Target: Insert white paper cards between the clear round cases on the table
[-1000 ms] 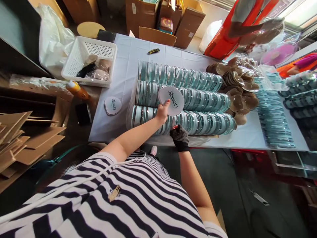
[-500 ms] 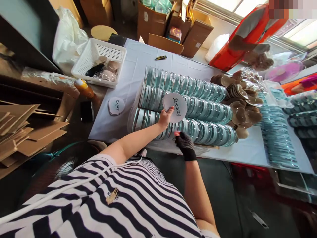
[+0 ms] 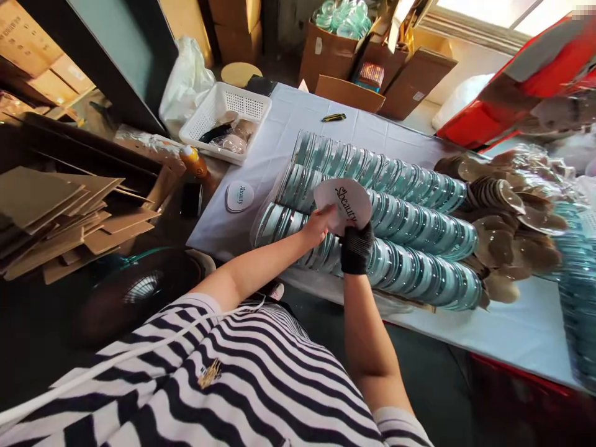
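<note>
My bare left hand [image 3: 320,226] grips the lower left edge of a white rounded printed card [image 3: 342,200] with dark "beauty" lettering. My right hand [image 3: 357,247], in a black fingerless glove, is closed on the card's lower right edge. The card is held over three long rows of clear round plastic cases [image 3: 405,223] lying on their sides. Left of the rows, more printed cards [image 3: 239,196] lie in a small stack on the white-covered table [image 3: 274,115].
A yellow-black cutter [image 3: 334,117] lies near the far edge. A white basket [image 3: 261,110] holds bagged beige pieces. Brown cup-like pieces [image 3: 496,239] are heaped at right, beyond them more clear cases. Cardboard boxes [image 3: 326,62] stand behind; a co-worker in red [image 3: 503,102] is at right.
My right hand has come up from below the card and taken hold of its right edge. The card is tilted more now. The view has swung left.
</note>
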Available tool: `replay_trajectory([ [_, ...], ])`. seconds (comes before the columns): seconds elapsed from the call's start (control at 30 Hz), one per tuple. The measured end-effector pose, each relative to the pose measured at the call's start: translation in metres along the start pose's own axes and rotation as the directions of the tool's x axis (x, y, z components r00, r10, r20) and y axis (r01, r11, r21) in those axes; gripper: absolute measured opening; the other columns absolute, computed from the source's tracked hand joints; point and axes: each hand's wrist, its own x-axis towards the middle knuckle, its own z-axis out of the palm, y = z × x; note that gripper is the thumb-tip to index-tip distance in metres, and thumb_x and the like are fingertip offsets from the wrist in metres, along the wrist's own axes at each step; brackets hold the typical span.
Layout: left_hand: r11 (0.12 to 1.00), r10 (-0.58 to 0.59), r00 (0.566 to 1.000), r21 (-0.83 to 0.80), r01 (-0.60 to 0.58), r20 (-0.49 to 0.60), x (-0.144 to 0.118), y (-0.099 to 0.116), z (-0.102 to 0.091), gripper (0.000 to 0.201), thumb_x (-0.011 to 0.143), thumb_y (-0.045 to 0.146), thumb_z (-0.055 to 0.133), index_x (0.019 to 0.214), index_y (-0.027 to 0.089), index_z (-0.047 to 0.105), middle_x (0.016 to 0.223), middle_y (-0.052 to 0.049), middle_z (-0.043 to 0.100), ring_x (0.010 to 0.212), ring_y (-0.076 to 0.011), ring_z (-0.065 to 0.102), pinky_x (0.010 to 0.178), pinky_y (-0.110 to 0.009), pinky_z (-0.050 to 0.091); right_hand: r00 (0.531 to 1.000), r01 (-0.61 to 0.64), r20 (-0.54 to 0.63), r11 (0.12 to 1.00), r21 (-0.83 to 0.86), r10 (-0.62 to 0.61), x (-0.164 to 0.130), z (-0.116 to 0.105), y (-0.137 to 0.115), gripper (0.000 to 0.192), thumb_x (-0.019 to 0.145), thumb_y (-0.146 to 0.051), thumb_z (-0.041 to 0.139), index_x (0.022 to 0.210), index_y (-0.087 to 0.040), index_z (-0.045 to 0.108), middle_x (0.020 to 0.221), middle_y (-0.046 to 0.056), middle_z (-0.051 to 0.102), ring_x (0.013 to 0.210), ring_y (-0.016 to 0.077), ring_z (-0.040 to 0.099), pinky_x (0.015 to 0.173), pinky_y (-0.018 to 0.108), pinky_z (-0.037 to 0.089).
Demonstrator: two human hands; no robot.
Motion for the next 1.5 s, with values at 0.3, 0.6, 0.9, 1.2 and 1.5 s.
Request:
replay_trajectory([
  [0.3, 0.996, 0.004, 0.997, -0.090, -0.011, -0.080, 0.007, 0.057, -0.021, 0.038, 0.079, 0.029, 0.076, 0.114, 0.019, 0.065, 0.112, -0.008, 0.073, 0.113, -0.0235, 0.066, 0.100, -0.040, 0.051, 0.996, -0.082, 0.004, 0.903, -0.423, 0.093, -0.133, -0.098, 0.005, 0.049, 0.086, -0.056, 0.043, 0.099, -0.015, 0.066, 0.081, 0.017, 0.067, 0.071, 0.0299, 0.064, 0.060, 0.037, 0.048],
  [0.6, 0.996, -0.075, 0.994, -0.058, 0.071, -0.081, 0.008, 0.053, -0.037, 0.035, 0.081, 0.026, 0.075, 0.113, 0.018, 0.063, 0.114, -0.008, 0.072, 0.116, -0.0233, 0.064, 0.105, -0.039, 0.047, 0.934, -0.035, 0.265, 0.801, -0.597, 0.238, -0.142, -0.005, -0.014, 0.037, 0.095, -0.033, 0.039, 0.118, -0.013, 0.059, 0.088, 0.011, 0.070, 0.066, 0.0186, 0.060, 0.057, 0.026, 0.031],
  [0.9, 0.989, -0.114, 0.993, -0.096, 0.114, 0.007, 0.010, 0.053, -0.041, 0.024, 0.086, 0.023, 0.068, 0.109, 0.019, 0.065, 0.109, -0.006, 0.073, 0.116, -0.0216, 0.063, 0.105, -0.038, 0.046, 0.950, -0.138, 0.144, 0.786, -0.602, 0.277, -0.127, -0.003, -0.022, 0.027, 0.096, -0.032, 0.039, 0.096, -0.014, 0.059, 0.082, 0.007, 0.066, 0.064, 0.0130, 0.053, 0.060, 0.024, 0.024],
  [1.2, 0.989, -0.121, 0.993, -0.086, 0.120, -0.002, 0.011, 0.053, -0.040, 0.021, 0.085, 0.022, 0.069, 0.105, 0.019, 0.064, 0.105, -0.006, 0.073, 0.112, -0.0216, 0.064, 0.103, -0.039, 0.047, 0.953, -0.125, 0.145, 0.784, -0.608, 0.264, -0.121, 0.011, -0.007, 0.026, 0.094, -0.030, 0.043, 0.098, -0.013, 0.063, 0.081, 0.006, 0.068, 0.065, 0.0129, 0.055, 0.060, 0.023, 0.028],
  [1.5, 0.994, -0.092, 0.996, -0.066, 0.091, -0.004, 0.009, 0.049, -0.042, 0.025, 0.079, 0.027, 0.076, 0.099, 0.018, 0.063, 0.100, -0.006, 0.073, 0.106, -0.0214, 0.066, 0.098, -0.037, 0.048, 0.803, -0.287, 0.363, 0.841, -0.459, 0.473, -0.112, 0.027, -0.018, 0.029, 0.094, -0.032, 0.040, 0.104, -0.018, 0.063, 0.069, 0.004, 0.060, 0.059, 0.0142, 0.054, 0.060, 0.025, 0.038],
])
